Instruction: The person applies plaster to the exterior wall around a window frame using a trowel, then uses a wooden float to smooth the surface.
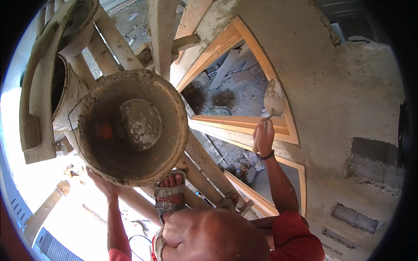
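Observation:
A large mortar-caked bucket (167,98) stands on the scaffold poles with its mouth toward me. Its inside looks almost bare, with a pale crusted disc of residue at the bottom. My left hand (103,182) grips the bucket low on its near left side, and the bucket hides part of the fingers. In my right hand (264,137) is the handle of a pointing trowel (273,100). The trowel's mortar-smeared blade points up, in front of the wooden window frame (244,122) beside the plastered wall (322,87).
Scaffold poles (202,167) run under my sandalled feet (170,191). A second bucket (72,93) stands behind a curved board (39,95) at far left. An upright timber (161,39) rises at the back. Rubble lies beyond the window; the wall has recessed block patches (374,150).

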A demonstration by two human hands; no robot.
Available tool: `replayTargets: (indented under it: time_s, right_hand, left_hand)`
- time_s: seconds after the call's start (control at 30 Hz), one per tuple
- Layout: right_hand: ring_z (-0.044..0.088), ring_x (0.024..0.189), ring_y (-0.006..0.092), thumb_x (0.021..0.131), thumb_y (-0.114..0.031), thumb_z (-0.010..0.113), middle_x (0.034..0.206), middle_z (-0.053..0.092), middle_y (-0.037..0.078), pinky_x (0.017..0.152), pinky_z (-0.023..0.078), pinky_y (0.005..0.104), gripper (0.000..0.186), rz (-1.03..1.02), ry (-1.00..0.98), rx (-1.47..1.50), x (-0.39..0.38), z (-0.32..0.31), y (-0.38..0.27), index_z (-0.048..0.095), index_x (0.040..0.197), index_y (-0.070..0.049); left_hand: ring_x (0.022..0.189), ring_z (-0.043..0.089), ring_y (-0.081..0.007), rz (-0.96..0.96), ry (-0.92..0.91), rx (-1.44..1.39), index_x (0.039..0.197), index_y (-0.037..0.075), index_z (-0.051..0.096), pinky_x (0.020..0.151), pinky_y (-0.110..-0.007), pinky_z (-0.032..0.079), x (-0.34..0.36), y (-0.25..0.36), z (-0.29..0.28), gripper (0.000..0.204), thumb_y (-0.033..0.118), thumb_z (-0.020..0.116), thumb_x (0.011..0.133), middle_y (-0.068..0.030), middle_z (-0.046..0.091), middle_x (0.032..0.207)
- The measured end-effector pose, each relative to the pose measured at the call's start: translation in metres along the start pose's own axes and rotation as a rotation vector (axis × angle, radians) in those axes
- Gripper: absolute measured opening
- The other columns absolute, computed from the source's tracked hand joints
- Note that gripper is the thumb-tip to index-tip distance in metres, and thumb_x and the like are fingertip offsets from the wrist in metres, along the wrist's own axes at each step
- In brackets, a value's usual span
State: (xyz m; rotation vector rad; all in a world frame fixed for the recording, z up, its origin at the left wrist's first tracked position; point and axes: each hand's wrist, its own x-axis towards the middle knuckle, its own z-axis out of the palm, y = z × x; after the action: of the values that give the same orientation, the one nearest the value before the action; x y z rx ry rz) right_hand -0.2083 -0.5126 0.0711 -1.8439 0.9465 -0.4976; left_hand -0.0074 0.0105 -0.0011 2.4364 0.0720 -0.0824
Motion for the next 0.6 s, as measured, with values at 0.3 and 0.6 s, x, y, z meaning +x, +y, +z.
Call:
replayTargets:
  time_s: [0.3,0.6]
  right_hand:
    - [0.047,0.047,0.0063,0.1,-0.025,0.054,0.058,0.046,0.0,0.041,0.039,0.024,0.026,0.066,0.0,0.018,0.019,0.025,-0.023,0.047,0.087,-0.005]
    - [0.046,0.045,0.0074,0.101,-0.023,0.052,0.061,0.049,0.001,0.04,0.038,0.0237,0.021,-0.01,-0.068,0.006,0.033,0.021,-0.024,0.048,0.09,-0.005]
  left_hand:
    - [0.133,0.035,-0.0462,-0.017,-0.004,0.001,0.148,-0.004,0.019,0.108,-0.053,0.031,-0.001,-0.005,0.001,0.101,0.071,0.045,0.086,-0.0287,0.032,0.145]
    - [0.134,0.034,-0.0457,0.03,-0.003,-0.025,0.148,-0.004,0.018,0.109,-0.053,0.03,-0.002,-0.006,0.002,0.1,0.066,0.05,0.085,-0.0282,0.031,0.146]
